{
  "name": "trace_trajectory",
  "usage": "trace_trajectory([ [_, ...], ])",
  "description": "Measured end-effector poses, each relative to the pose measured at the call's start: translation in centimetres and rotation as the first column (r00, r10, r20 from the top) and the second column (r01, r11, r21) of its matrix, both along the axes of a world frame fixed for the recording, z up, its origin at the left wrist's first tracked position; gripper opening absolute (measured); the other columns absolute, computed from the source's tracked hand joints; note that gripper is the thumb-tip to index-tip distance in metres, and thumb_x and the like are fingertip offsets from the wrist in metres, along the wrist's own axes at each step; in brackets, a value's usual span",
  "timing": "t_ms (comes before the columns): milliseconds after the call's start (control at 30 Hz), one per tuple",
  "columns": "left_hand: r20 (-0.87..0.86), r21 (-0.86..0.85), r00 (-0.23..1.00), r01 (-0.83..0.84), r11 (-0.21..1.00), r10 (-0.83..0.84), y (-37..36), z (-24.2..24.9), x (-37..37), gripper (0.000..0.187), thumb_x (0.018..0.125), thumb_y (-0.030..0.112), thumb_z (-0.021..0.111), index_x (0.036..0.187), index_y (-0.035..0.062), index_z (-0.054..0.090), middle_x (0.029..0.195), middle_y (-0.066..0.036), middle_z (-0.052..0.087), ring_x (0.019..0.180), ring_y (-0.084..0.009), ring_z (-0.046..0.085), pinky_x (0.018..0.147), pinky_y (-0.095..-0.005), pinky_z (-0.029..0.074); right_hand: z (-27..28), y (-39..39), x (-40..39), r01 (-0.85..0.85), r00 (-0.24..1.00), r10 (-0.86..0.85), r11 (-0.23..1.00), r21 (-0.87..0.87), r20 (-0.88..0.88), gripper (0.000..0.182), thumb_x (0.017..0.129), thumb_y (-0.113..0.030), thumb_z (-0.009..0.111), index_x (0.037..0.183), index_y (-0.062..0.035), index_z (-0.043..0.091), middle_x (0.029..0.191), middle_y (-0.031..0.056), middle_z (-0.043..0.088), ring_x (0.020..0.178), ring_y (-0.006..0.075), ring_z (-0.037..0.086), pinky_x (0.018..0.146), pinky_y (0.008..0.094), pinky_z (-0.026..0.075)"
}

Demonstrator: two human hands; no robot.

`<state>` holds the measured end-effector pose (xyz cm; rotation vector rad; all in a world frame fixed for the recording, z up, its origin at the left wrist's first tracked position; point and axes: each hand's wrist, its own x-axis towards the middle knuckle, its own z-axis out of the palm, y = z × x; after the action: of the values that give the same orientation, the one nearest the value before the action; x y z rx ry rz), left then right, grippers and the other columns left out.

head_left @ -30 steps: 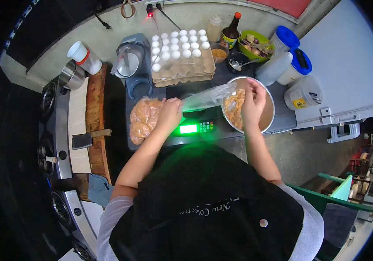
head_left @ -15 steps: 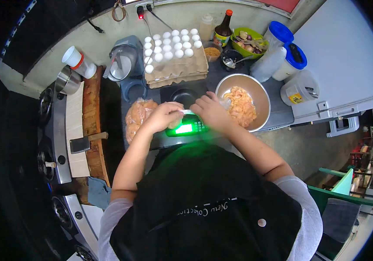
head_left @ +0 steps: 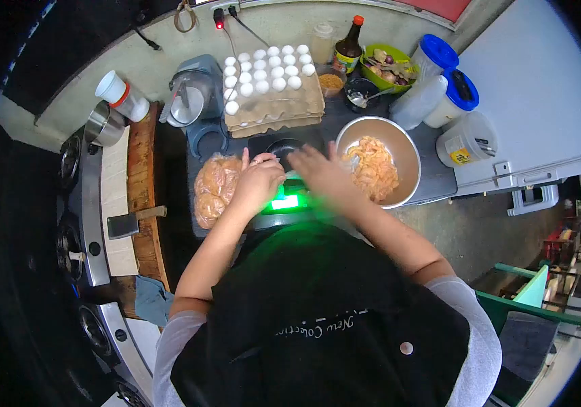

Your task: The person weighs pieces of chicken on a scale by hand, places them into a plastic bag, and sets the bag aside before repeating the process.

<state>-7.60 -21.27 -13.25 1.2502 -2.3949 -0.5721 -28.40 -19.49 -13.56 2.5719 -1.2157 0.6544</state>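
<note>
My left hand (head_left: 258, 184) is curled at the left side of the lit digital scale (head_left: 286, 201), its fingers closed around something small and pinkish that I cannot make out. Across the scale, my right hand (head_left: 324, 175) is smeared by motion, with fingers stretched out and the thumb apart. Behind both hands lies a dark round pan (head_left: 284, 148), partly covered by them. A clear bag of raw chicken (head_left: 214, 186) rests just left of my left hand. Beside my right hand stands a metal bowl (head_left: 409, 152) with cut raw chicken pieces (head_left: 374, 169).
Egg trays (head_left: 277, 112) with white eggs stand at the back, next to a grey appliance (head_left: 195, 88). A sauce bottle (head_left: 348, 47), a green bowl (head_left: 406, 78) and blue-lidded containers (head_left: 463, 88) line the wall. A cleaver (head_left: 124, 226) lies on the left, near the stove (head_left: 94, 224).
My right hand has swung slightly left over the scale, its fingers stretching out. My left hand has tilted, with a finger now raised beside the chicken bag.
</note>
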Motion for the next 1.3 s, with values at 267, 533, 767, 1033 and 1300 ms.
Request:
trace_trajectory([
  [267,-0.052,-0.066,0.994,0.093,0.993,-0.097,-0.7,0.9,1.6,0.011,0.078,0.017,0.067,0.084,0.0111,0.073,0.104,0.001,0.066,0.12,-0.0234,0.051,0.116,-0.058,0.011,2.9,0.6,-1.2,-0.039,0.99,0.097,0.884,0.466,-0.101,0.019,0.08,-0.02,0.056,0.096,-0.0085,0.058,0.092,0.008,0.061,0.101,0.0266,0.058,0.103,0.0554,0.034],
  [533,0.105,-0.005,0.986,0.132,0.991,-0.131,-0.5,3.6,2.7,0.008,0.073,0.005,0.066,0.081,0.0043,0.07,0.105,-0.007,0.064,0.102,-0.0268,0.058,0.09,-0.0414,0.044,6.6,1.3,-5.8,0.069,0.975,0.008,0.941,0.332,-0.223,0.023,0.075,-0.008,0.059,0.097,-0.012,0.062,0.092,0.0058,0.057,0.101,0.028,0.056,0.101,0.0498,0.036],
  [767,-0.467,0.173,0.813,0.47,0.866,-0.348,1.0,8.1,-1.1,0.018,0.074,0.008,0.068,0.092,0.0031,0.071,0.091,-0.01,0.066,0.084,-0.029,0.065,0.076,-0.0371,0.052,7.4,-2.3,-6.9,-0.026,0.907,-0.092,0.962,0.272,0.412,0.012,0.086,-0.009,0.055,0.095,-0.006,0.063,0.094,0.0117,0.059,0.097,0.0326,0.056,0.09,0.0443,0.044],
  [1033,-0.284,-0.281,0.942,0.094,0.955,-0.177,-2.4,5.1,-4.5,0.013,0.075,0.007,0.064,0.086,0.0019,0.07,0.092,-0.014,0.066,0.085,-0.0315,0.065,0.075,-0.0379,0.052,-8.9,1.1,1.4,-0.456,0.536,-0.399,0.605,0.653,0.744,0.036,0.099,-0.019,0.05,0.13,-0.0014,0.049,0.121,0.0135,0.059,0.11,0.0189,0.055,0.094,0.0333,0.043],
  [1300,-0.125,-0.288,0.973,0.151,0.946,-0.193,-1.2,-1.8,-2.9,0.012,0.077,0.009,0.062,0.085,0.0032,0.067,0.08,-0.012,0.06,0.081,-0.0316,0.063,0.073,-0.0385,0.051,2.6,3.2,-0.6,-0.095,0.975,-0.112,0.567,0.818,0.19,0.023,0.089,-0.013,0.055,0.108,-0.0034,0.064,0.1,0.0193,0.067,0.096,0.0318,0.065,0.083,0.04,0.05],
])
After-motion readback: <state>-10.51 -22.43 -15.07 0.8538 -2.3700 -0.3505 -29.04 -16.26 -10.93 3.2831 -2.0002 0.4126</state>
